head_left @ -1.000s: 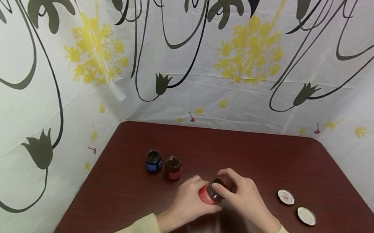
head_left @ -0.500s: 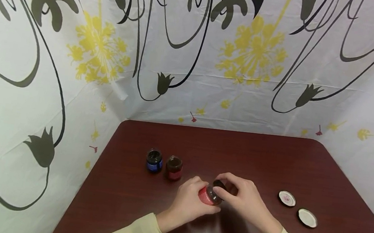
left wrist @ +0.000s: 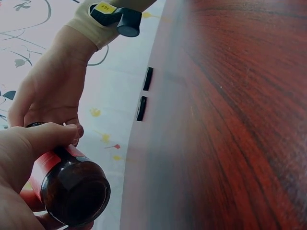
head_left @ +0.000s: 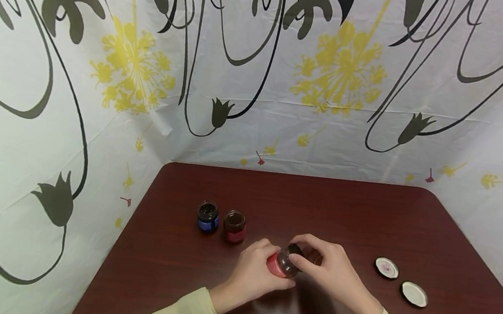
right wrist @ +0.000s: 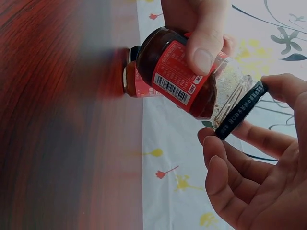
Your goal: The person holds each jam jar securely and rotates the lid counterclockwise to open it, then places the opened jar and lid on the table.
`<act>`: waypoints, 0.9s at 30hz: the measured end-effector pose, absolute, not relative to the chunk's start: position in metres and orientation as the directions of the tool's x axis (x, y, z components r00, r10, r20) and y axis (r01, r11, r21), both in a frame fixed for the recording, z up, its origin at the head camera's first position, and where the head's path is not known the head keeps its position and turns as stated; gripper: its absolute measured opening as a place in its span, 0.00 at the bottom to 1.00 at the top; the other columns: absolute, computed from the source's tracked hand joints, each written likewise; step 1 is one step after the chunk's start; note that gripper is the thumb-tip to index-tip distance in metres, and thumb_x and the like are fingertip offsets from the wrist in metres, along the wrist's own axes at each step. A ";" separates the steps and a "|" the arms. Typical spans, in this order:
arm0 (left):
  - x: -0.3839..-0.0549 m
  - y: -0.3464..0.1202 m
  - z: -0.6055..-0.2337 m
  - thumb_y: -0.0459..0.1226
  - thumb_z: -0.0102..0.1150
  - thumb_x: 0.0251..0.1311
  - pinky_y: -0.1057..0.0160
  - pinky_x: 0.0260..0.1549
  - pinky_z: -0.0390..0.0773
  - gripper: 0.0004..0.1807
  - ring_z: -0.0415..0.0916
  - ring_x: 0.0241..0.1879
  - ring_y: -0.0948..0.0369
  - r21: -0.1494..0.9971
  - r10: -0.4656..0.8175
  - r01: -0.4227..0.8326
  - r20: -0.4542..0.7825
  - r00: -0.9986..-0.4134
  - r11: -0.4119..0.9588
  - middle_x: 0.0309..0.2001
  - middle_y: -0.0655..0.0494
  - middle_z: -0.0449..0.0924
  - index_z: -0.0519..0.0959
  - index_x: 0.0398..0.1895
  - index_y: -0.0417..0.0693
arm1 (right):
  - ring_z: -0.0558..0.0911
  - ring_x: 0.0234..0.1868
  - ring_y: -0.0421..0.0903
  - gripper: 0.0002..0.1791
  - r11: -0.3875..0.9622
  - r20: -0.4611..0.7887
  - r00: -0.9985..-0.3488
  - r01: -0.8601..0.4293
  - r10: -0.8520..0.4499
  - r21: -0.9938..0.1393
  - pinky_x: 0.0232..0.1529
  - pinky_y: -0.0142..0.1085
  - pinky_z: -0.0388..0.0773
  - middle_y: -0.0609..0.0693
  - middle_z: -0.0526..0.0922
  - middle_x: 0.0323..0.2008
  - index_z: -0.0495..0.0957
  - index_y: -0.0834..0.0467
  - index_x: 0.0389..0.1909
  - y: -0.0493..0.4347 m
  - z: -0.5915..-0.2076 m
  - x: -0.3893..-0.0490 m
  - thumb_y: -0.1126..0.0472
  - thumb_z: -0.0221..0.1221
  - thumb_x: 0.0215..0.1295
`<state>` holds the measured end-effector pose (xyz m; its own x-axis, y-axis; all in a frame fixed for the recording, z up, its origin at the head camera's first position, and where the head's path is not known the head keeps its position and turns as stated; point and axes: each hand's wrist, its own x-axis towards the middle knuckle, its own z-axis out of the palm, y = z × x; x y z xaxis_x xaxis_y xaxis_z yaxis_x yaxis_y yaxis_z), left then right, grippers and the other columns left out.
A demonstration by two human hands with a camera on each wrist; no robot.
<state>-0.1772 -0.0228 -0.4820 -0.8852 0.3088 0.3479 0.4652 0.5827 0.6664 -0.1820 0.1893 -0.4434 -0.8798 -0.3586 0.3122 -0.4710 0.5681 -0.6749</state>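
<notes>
In the head view my left hand [head_left: 257, 271] grips a small glass jar [head_left: 279, 265] with a red label, tilted with its mouth towards the right hand. Dark contents fill its lower part in the right wrist view. My right hand [head_left: 334, 270] pinches a black lid [right wrist: 241, 110] by its rim, thumb on one side and fingers on the other. This lid lies at the jar's mouth, with glass thread showing beside it; whether it still touches the rim all round I cannot tell. The left wrist view shows the jar's dark base [left wrist: 76, 194] in the left hand.
Two uncovered jars stand left of the hands: one blue-labelled [head_left: 208, 217], one red-labelled [head_left: 234, 227]. To the right, two lids [head_left: 386, 268] [head_left: 414, 294] lie with pale insides up on the dark red table [head_left: 321, 201]. Patterned cloth [head_left: 261, 75] hangs behind the table.
Both hands keep their hold and stay almost in place. The right hand has edged slightly down and right, and the black lid has shifted a little with it.
</notes>
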 end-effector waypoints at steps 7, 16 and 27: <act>-0.178 -0.023 -0.483 0.54 0.83 0.36 0.72 0.31 0.74 0.25 0.70 0.33 0.72 0.672 0.308 0.468 0.353 -0.884 0.573 0.33 0.71 0.72 0.83 0.38 0.59 | 0.83 0.31 0.38 0.14 0.521 0.315 -0.883 -0.462 -0.348 -0.718 0.32 0.35 0.79 0.36 0.85 0.33 0.82 0.40 0.49 0.191 -0.443 -0.181 0.43 0.66 0.65; -0.179 -0.025 -0.484 0.52 0.83 0.37 0.71 0.32 0.75 0.26 0.73 0.34 0.72 0.714 0.267 0.441 0.350 -0.898 0.544 0.35 0.71 0.73 0.84 0.42 0.58 | 0.85 0.38 0.39 0.20 0.472 0.338 -0.892 -0.447 -0.299 -0.760 0.39 0.38 0.81 0.36 0.86 0.40 0.78 0.36 0.53 0.195 -0.446 -0.180 0.48 0.71 0.61; -0.183 -0.028 -0.489 0.52 0.83 0.37 0.70 0.33 0.75 0.27 0.73 0.35 0.70 0.716 0.211 0.419 0.366 -0.906 0.558 0.35 0.70 0.74 0.84 0.43 0.57 | 0.85 0.41 0.40 0.23 0.480 0.320 -0.905 -0.421 -0.281 -0.769 0.43 0.43 0.82 0.37 0.83 0.46 0.77 0.36 0.54 0.204 -0.456 -0.179 0.49 0.72 0.59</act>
<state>-0.1833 -0.0281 -0.4893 -0.9064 0.2107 0.3663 0.4191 0.5580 0.7163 -0.1791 0.2036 -0.4559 -0.9048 -0.2812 0.3199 -0.4213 0.4801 -0.7695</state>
